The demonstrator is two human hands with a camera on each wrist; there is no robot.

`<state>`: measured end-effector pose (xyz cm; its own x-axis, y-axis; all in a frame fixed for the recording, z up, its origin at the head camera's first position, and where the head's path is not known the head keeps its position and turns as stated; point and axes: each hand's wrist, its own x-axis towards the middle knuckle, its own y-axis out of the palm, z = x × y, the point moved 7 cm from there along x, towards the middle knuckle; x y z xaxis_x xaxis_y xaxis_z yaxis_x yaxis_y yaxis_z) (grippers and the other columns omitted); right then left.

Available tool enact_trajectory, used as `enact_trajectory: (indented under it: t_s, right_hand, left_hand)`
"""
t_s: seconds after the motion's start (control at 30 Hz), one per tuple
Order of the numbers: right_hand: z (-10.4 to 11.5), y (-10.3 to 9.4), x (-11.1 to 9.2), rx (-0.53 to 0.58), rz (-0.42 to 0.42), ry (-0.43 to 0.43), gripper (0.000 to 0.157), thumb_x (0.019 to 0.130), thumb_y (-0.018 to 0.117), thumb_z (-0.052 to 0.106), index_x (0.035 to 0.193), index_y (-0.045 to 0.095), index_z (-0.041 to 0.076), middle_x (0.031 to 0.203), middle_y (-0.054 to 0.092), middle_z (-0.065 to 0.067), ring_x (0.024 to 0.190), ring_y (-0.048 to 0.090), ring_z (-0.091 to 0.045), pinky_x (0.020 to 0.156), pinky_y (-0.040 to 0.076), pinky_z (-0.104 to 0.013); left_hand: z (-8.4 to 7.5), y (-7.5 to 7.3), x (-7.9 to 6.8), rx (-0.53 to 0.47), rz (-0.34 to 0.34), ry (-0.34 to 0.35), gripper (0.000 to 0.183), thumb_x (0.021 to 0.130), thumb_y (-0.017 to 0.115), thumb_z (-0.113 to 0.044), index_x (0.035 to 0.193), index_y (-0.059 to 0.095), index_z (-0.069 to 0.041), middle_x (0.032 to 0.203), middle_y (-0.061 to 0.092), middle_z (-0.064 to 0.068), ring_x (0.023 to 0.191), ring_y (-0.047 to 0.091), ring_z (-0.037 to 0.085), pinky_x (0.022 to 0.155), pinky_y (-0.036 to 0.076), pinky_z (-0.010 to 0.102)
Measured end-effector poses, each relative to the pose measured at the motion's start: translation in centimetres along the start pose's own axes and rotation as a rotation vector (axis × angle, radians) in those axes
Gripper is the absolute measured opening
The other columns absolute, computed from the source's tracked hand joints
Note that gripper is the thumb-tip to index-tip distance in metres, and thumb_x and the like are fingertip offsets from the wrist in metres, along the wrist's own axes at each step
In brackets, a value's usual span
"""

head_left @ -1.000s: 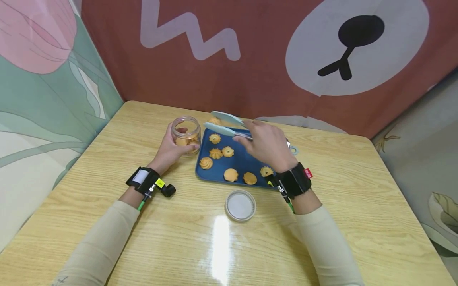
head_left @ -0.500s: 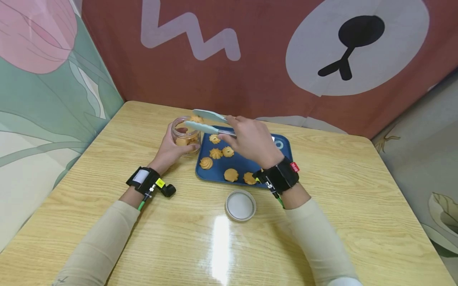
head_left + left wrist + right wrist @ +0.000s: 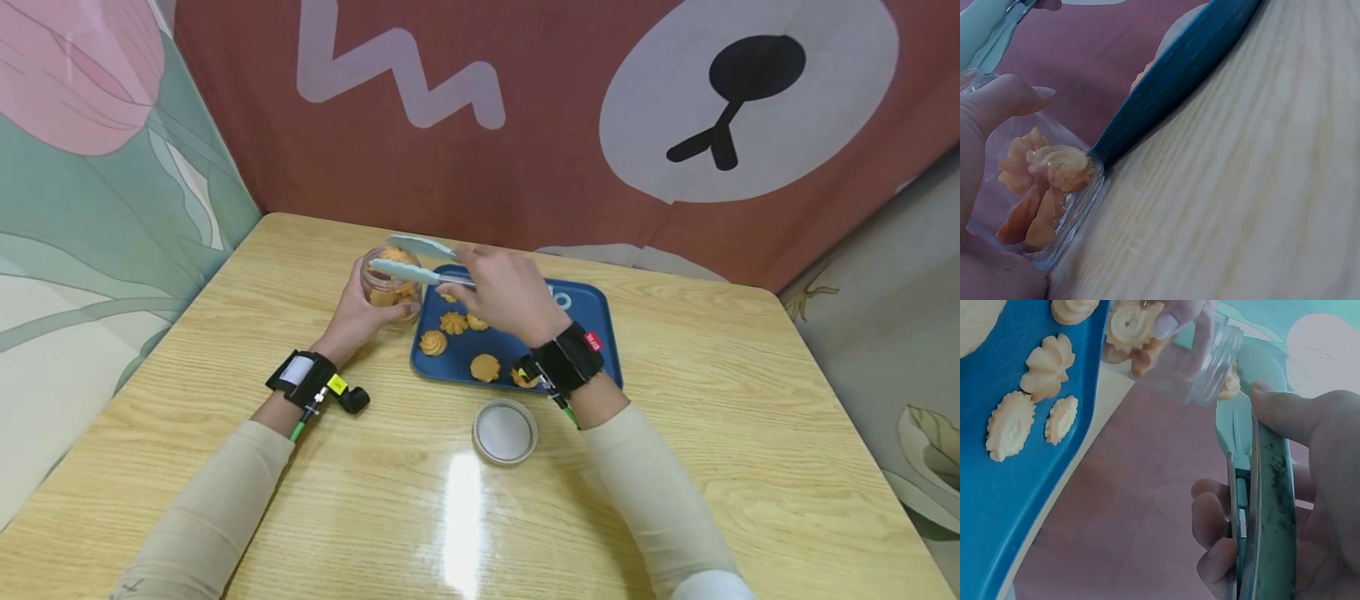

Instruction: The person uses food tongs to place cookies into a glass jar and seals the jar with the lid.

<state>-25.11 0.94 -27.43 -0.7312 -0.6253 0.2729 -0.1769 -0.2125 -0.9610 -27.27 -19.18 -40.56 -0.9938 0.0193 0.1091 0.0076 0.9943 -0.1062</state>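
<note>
My left hand (image 3: pixel 360 312) grips a clear jar (image 3: pixel 411 292) standing by the tray's left side. Several golden butter cookies (image 3: pixel 1060 165) lie inside, seen through its wall in the left wrist view. My right hand (image 3: pixel 510 292) holds a pair of tongs (image 3: pixel 408 272) with pale blue tips and metal arms. Between the tips is a swirled cookie (image 3: pixel 395 254), right at the jar's open mouth. In the right wrist view, that cookie (image 3: pixel 1230 386) is mostly hidden by the tongs. More cookies (image 3: pixel 453 323) lie on the blue tray (image 3: pixel 588 321), some of them behind my right hand.
A round, pale lid (image 3: pixel 505 431) lies on the wooden table (image 3: pixel 360 500) in front of the tray. Behind the table rises a reddish-brown wall covering (image 3: pixel 540 150) with a printed bear face. A green floral covering (image 3: pixel 90 200) hangs at the left.
My right hand has carried the tongs and cookie leftward, from above the tray to the jar's mouth, lowering slightly at the end. My left hand and the jar stay in place.
</note>
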Motion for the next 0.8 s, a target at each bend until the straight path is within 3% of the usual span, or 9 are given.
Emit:
enact_trajectory:
  t_s: [0.27, 0.5, 0.8]
  right_hand:
    - [0.07, 0.35, 0.17, -0.006, 0.016, 0.014, 0.061, 0.101, 0.066, 0.052, 0.141, 0.062, 0.007, 0.109, 0.073, -0.01, 0.075, 0.065, -0.019, 0.066, 0.054, -0.032]
    - [-0.02, 0.51, 0.21, 0.023, 0.02, 0.044, 0.071, 0.101, 0.063, 0.056, 0.149, 0.055, 0.005, 0.098, 0.065, -0.008, 0.067, 0.059, -0.017, 0.061, 0.048, -0.03]
    - [-0.23, 0.64, -0.19, 0.043, 0.049, 0.071, 0.071, 0.102, 0.059, 0.059, 0.15, 0.054, 0.007, 0.097, 0.062, -0.006, 0.069, 0.058, -0.017, 0.061, 0.046, -0.03]
  left_hand:
    - [-0.27, 0.14, -0.07, -0.008, -0.003, 0.009, 0.101, 0.084, 0.087, -0.008, 0.161, 0.027, -0.032, 0.153, 0.048, 0.006, 0.142, 0.046, 0.021, 0.127, 0.032, 0.045]
    - [-0.48, 0.1, -0.25, 0.034, -0.008, 0.026, 0.099, 0.085, 0.086, -0.01, 0.162, 0.026, -0.024, 0.153, 0.047, 0.012, 0.143, 0.046, 0.024, 0.126, 0.034, 0.045]
    - [-0.18, -0.08, -0.29, 0.042, -0.013, 0.011, 0.097, 0.085, 0.087, -0.013, 0.161, 0.027, -0.025, 0.149, 0.047, 0.012, 0.139, 0.049, 0.023, 0.121, 0.04, 0.043]
